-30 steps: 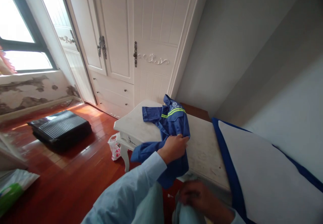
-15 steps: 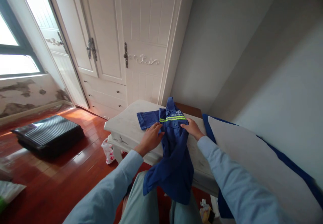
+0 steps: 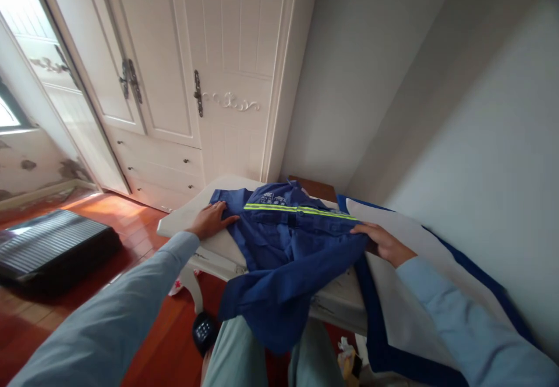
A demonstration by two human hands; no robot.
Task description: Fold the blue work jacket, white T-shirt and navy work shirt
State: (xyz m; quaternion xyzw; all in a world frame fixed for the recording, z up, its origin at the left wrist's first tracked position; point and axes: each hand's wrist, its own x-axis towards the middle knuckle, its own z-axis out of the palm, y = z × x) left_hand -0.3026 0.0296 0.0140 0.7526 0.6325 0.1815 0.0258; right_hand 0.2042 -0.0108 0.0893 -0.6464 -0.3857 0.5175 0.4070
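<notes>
A dark blue work shirt (image 3: 279,233) with a yellow-green reflective stripe and white lettering is spread across a white table (image 3: 183,206). Its lower part hangs over the near edge onto my knees, and one sleeve crosses the front. On the left, my left hand (image 3: 212,220) rests on the other sleeve, thumb and fingers apart. At the opposite side, my right hand (image 3: 382,240) is closed on the shirt's edge just under the end of the stripe, thumb above the cloth. Fingertips beneath that cloth are hidden.
White wardrobes (image 3: 236,55) stand behind the table. To the right lies a white padded surface (image 3: 406,230) with a blue border. A black suitcase (image 3: 56,247) lies on the red wood floor at the left. A dark slipper (image 3: 204,332) is below the table.
My hands have moved apart, the left one leftward and the right one rightward. Between them the bunched shirt has been spread wide, its stripe now stretched across. The view has shifted slightly right.
</notes>
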